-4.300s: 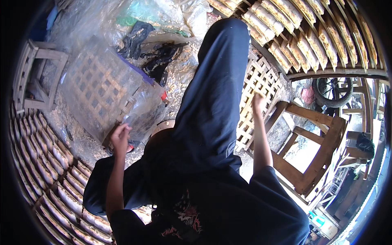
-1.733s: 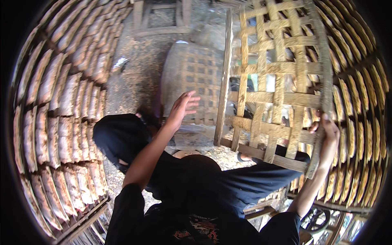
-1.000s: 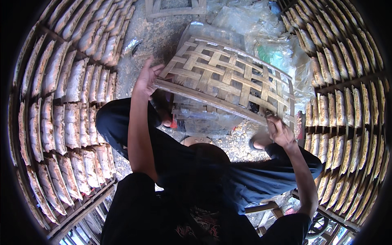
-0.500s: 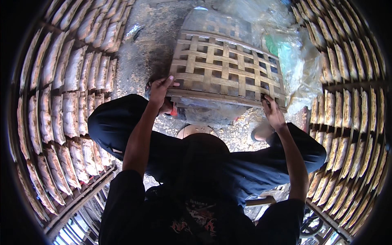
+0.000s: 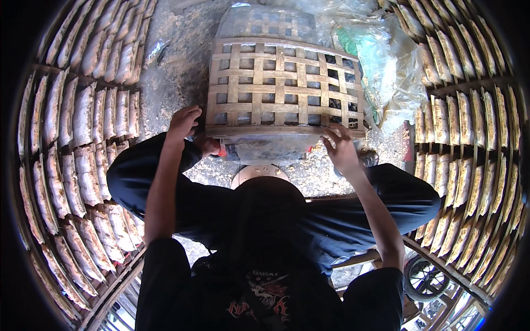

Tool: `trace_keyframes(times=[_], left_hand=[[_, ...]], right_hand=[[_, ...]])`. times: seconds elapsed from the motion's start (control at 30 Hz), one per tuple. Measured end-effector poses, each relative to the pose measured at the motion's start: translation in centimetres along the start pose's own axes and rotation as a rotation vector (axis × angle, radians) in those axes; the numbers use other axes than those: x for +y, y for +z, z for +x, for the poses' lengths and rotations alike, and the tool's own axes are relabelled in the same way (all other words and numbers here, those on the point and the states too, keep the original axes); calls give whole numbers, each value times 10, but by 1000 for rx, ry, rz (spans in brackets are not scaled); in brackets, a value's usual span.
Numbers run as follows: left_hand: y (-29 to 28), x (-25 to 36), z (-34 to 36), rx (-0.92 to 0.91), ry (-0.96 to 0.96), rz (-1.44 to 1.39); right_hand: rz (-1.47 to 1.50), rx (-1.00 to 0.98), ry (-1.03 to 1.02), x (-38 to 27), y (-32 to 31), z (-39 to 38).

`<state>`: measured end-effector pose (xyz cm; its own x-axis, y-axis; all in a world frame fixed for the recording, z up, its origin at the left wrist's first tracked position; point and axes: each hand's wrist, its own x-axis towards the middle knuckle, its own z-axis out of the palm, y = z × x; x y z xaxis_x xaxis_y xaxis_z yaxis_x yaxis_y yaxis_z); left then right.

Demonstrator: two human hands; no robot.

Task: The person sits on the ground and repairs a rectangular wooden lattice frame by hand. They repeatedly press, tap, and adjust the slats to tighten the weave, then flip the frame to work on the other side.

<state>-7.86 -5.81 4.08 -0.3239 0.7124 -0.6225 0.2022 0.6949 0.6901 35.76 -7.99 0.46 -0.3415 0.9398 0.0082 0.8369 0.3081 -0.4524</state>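
Observation:
A woven bamboo lattice tray [image 5: 284, 98] lies in front of me, its wooden front bar [image 5: 265, 131] toward my knees. Under it and beyond its far edge is clear plastic sheeting [image 5: 265, 19]. My left hand [image 5: 184, 124] is just off the tray's front left corner, fingers loosely bent with nothing seen in them. At the right part of the front bar is my right hand [image 5: 340, 149], its thumb and fingers apart. The fingertips are at the bar; whether they touch it I cannot tell.
Racks of slatted trays bearing pale, browned slabs rise on the left [image 5: 83, 116] and right [image 5: 464, 127]. Crumpled clear plastic [image 5: 395, 71] with a green piece lies right of the lattice tray. Crumbs cover the floor [image 5: 165, 66]. A wheel [image 5: 426, 277] shows at the lower right.
The lattice tray has shifted left and turned to lie squarer to me. My left hand has let go of its left corner. My right hand has moved left along the front bar and loosened.

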Motion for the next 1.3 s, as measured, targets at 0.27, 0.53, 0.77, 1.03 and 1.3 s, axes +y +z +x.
trace_keyframes(times=[0.27,0.53,0.77,1.03,1.3], left_hand=[[-25,26,11,-368,345,490],[39,32,37,-175,396,347],[43,-6,56,-56,511,642],[16,-11,64,-31,214,321],[14,-19,61,-134,133,261]], right_hand=[[-131,-146,-236,-17,18,34],[-215,-234,-373,-6,15,58],[-138,-348,-309,5,-4,70],[-126,-234,-422,-4,11,71],[110,-148,-280,-3,19,74]])
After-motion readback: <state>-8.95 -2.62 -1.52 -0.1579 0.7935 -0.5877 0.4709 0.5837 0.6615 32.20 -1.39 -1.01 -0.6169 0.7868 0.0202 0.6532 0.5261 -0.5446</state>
